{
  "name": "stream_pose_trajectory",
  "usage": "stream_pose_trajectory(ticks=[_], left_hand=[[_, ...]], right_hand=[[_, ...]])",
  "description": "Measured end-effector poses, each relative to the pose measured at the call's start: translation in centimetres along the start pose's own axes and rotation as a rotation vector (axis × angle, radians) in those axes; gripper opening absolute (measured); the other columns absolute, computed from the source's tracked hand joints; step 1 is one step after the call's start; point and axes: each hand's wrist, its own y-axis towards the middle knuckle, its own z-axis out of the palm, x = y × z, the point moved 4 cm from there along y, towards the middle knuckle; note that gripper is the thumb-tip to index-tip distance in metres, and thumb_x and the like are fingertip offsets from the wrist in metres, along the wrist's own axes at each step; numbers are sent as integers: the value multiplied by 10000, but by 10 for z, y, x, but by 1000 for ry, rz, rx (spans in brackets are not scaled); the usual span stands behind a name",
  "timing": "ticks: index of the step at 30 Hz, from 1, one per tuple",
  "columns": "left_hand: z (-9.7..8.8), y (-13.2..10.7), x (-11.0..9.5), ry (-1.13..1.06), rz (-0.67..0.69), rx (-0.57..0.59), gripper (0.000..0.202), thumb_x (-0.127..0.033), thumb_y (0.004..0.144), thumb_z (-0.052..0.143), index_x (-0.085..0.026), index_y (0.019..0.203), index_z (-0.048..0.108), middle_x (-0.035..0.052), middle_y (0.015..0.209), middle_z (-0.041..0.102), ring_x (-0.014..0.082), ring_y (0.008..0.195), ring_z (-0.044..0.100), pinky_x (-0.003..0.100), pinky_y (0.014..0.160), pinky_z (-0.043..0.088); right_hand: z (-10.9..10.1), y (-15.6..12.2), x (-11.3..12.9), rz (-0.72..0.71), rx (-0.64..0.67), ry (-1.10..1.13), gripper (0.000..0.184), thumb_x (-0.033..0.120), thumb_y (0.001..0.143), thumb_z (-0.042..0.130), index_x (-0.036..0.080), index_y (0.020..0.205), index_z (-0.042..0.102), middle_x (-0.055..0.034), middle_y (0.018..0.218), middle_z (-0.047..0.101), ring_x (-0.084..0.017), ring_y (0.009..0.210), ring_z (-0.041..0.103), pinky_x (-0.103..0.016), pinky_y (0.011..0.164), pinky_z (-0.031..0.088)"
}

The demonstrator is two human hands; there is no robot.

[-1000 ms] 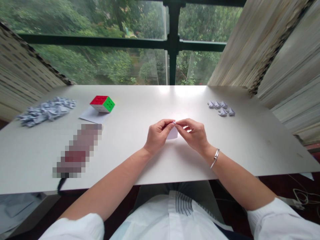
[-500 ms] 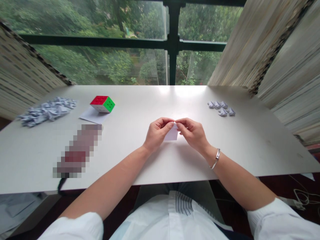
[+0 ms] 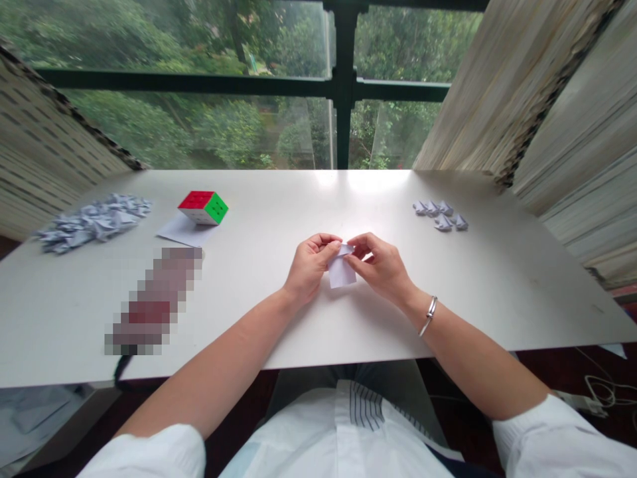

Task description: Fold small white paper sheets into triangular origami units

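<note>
A small white slip of paper (image 3: 341,272) is pinched at its top edge between my left hand (image 3: 309,268) and my right hand (image 3: 382,268), just above the middle of the white table (image 3: 279,318). Each hand grips it with thumb and fingertips, and the paper hangs down between them, slightly tilted. A silver bracelet (image 3: 428,315) sits on my right wrist.
A pile of folded paper pieces (image 3: 91,221) lies at the far left. A colour cube (image 3: 204,207) rests on a white sheet (image 3: 180,232). Several folded pieces (image 3: 440,215) sit at the back right. A blurred-out object (image 3: 155,300) lies front left. Window behind, blinds on both sides.
The paper has swung down and now shows more of its face between my hands. My fingertips have shifted slightly along its top edge; my arms stay where they were.
</note>
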Motion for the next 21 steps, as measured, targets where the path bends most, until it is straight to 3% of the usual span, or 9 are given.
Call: stream_pose_trajectory(ticks=[9,17,21], left_hand=[[5,-3,-6,-6,-45,95,345,-387,718,807,-173,960,683,36,822,718,138,669,649,250,612,507],[5,-4,-5,-11,-42,113,336,-404,737,791,-169,962,708,35,829,713,135,683,646,247,624,515],[5,-3,-6,-3,-29,118,330,-402,743,788,-167,959,702,44,852,714,137,706,650,248,639,524]], right_hand=[[-4,2,2,-30,-11,17,121,218,854,624,205,973,640,-30,848,672,-132,706,632,-242,585,533],[-8,3,4,-27,-27,9,101,242,851,643,199,942,639,-24,814,665,-131,687,616,-235,555,509],[-7,3,4,-56,-16,-5,135,183,835,619,203,966,640,-29,870,673,-132,713,625,-236,568,512]])
